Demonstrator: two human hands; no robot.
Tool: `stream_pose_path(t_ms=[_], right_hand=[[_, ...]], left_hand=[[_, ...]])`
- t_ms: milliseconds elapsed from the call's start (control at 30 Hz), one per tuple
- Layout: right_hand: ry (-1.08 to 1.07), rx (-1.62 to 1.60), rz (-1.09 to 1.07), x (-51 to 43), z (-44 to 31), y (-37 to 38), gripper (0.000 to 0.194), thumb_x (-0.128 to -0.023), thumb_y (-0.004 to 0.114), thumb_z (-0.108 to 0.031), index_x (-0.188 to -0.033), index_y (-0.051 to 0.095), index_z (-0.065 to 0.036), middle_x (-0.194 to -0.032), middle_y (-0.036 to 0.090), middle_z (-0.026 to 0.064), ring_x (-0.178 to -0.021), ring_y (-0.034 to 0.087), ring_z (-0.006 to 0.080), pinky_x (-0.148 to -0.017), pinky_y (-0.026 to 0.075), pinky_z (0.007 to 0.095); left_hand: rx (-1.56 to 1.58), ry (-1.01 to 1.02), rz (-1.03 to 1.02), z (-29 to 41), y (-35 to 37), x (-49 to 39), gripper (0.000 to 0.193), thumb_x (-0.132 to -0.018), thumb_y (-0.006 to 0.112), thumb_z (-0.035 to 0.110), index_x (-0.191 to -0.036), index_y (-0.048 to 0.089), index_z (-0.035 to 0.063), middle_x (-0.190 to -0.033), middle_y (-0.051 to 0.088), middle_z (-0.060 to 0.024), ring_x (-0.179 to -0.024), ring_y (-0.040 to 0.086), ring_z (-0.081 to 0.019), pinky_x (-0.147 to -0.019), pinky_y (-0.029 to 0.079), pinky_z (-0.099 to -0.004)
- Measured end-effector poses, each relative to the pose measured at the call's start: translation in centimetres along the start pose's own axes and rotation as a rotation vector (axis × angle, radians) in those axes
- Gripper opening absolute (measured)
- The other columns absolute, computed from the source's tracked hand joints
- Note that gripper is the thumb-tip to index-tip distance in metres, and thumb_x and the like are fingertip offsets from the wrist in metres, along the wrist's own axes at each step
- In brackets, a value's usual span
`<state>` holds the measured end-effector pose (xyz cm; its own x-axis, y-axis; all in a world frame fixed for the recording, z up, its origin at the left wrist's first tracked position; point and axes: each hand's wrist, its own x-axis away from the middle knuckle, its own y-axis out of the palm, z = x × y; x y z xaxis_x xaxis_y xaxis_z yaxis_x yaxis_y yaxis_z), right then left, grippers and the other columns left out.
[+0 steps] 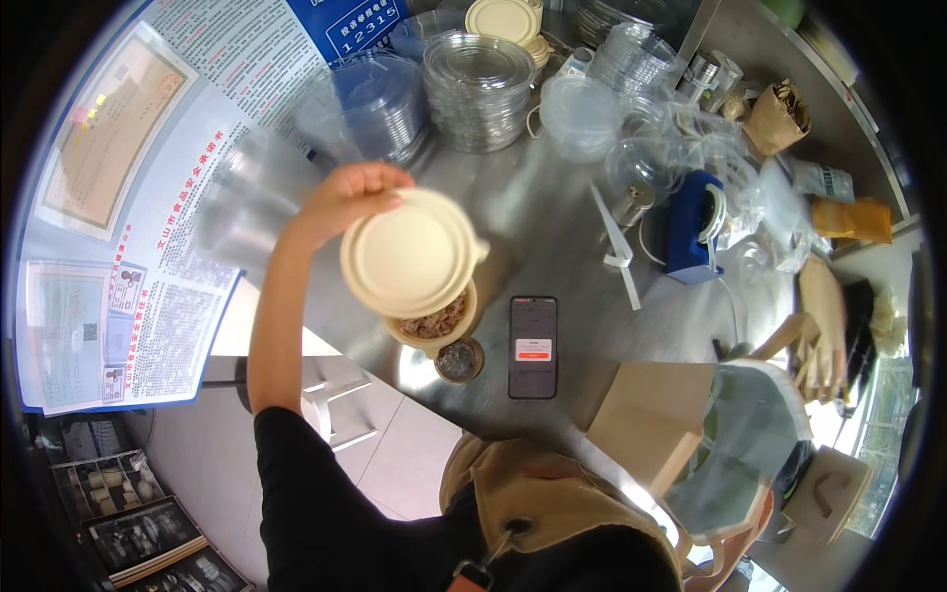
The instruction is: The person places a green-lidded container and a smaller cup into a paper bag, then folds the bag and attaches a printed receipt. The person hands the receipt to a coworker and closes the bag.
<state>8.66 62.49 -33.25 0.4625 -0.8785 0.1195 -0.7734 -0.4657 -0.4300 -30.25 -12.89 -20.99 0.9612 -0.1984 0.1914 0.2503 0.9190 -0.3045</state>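
Observation:
My left hand (346, 198) grips the far left rim of a round cream-coloured lid (410, 251). Below and partly hidden by this lid is a cream bowl (427, 344) of crumbly brown food (438, 320). The lid looks tilted, and the food shows along its near edge; whether lid and bowl touch I cannot tell. Close by the bowl stands a small round cup (459, 361) with dark contents. A smartphone (533, 374) lies face up to the right, its screen lit. My right hand is out of view.
Stacked clear plastic containers (479, 96) and cream lids (503, 22) line the back of the metal table (510, 214). A white strip (615, 240), a blue device (686, 237) and plastic bags (784, 214) are on the right. Nearer sits a cardboard box (647, 414). Printed posters (185, 185) stand left.

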Motion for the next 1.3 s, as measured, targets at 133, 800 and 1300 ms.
stream_pose_path(t_ms=[133, 800, 1300], right_hand=[[0.013, -0.036, -0.006, -0.3, -1.1, -0.1, 0.048, -0.096, 0.059, -0.032, -0.138, 0.049, -0.011, -0.137, 0.051, 0.0078, -0.119, 0.053, 0.0266, -0.094, 0.046, 0.0374], [-0.623, -0.492, -0.028, 11.4, -13.3, -3.3, 0.027, -0.102, 0.045, -0.018, -0.116, 0.064, -0.005, -0.113, 0.063, 0.0186, -0.105, 0.062, 0.0273, -0.085, 0.055, 0.0403], [-0.01, -0.254, -1.897, 25.0, -21.3, 14.9, 0.056, -0.099, 0.056, -0.026, -0.145, 0.036, 0.0, -0.136, 0.049, 0.0203, -0.113, 0.053, 0.0221, -0.095, 0.043, 0.0327]], left_hand=[[0.053, -0.213, -0.238, -8.3, 1.5, 1.2, 0.031, -0.088, 0.07, 0.011, -0.116, 0.066, -0.0007, -0.101, 0.072, -0.0111, -0.086, 0.069, -0.0163, -0.078, 0.054, -0.0273], [0.55, -0.331, 0.573, -20.6, 9.3, 8.0, 0.053, -0.093, 0.066, 0.038, -0.124, 0.053, -0.0039, -0.114, 0.064, -0.0125, -0.097, 0.067, -0.0213, -0.08, 0.058, -0.0319], [0.833, 0.021, 0.445, -10.8, 17.1, 19.0, 0.045, -0.099, 0.057, 0.031, -0.128, 0.05, -0.0026, -0.117, 0.063, -0.0133, -0.1, 0.066, -0.0194, -0.085, 0.057, -0.0324]])
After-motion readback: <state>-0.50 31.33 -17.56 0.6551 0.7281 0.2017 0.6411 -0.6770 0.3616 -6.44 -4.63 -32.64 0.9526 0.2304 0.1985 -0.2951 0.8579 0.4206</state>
